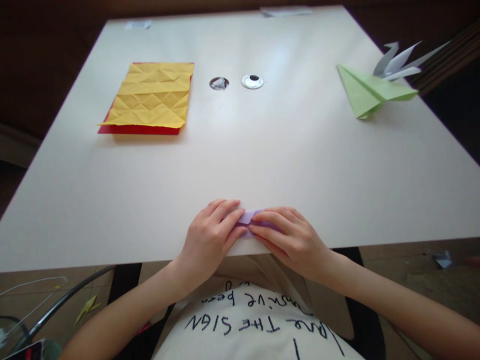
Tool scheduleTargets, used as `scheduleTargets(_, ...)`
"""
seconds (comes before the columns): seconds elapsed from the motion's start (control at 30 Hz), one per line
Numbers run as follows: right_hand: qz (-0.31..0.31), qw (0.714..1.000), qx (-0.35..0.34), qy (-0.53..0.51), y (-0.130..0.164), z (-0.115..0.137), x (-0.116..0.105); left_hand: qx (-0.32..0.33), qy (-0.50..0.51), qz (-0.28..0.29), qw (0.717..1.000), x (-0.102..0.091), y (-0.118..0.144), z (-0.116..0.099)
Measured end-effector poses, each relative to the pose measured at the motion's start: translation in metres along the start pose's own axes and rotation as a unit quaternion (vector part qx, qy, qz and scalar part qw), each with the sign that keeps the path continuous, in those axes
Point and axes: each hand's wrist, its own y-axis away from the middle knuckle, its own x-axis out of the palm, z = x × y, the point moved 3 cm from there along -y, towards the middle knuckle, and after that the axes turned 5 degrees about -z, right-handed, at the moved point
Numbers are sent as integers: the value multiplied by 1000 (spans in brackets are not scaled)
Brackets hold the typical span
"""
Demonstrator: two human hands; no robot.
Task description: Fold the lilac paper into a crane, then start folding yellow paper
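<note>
A small piece of folded purple paper [247, 217] lies at the table's near edge, between my two hands. My left hand [212, 227] has its fingers curled over the paper's left part, with thumb and forefinger pressed on it. From the other side, my right hand [290, 232] pinches the right part, its fingertips meeting near the middle of the fold. Both hands cover much of the paper, so its full shape is hidden.
On the white table [210, 170], creased yellow paper [153, 95] rests over red paper [140, 130] at the left. Two round cable holes [219, 83] sit toward the back. A green paper plane [371, 90] and a white paper crane [397, 62] are at the right edge.
</note>
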Motion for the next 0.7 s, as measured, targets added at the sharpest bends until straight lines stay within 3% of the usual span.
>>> scheduleTargets(0.37, -1, 997, 65, -48, -8, -7, 5, 15, 15, -39, 999, 2, 5, -6)
scheduleTargets(0.7, 49, 982, 164, -79, -21, -17, 10, 2, 24, -37, 999, 0, 4, -7)
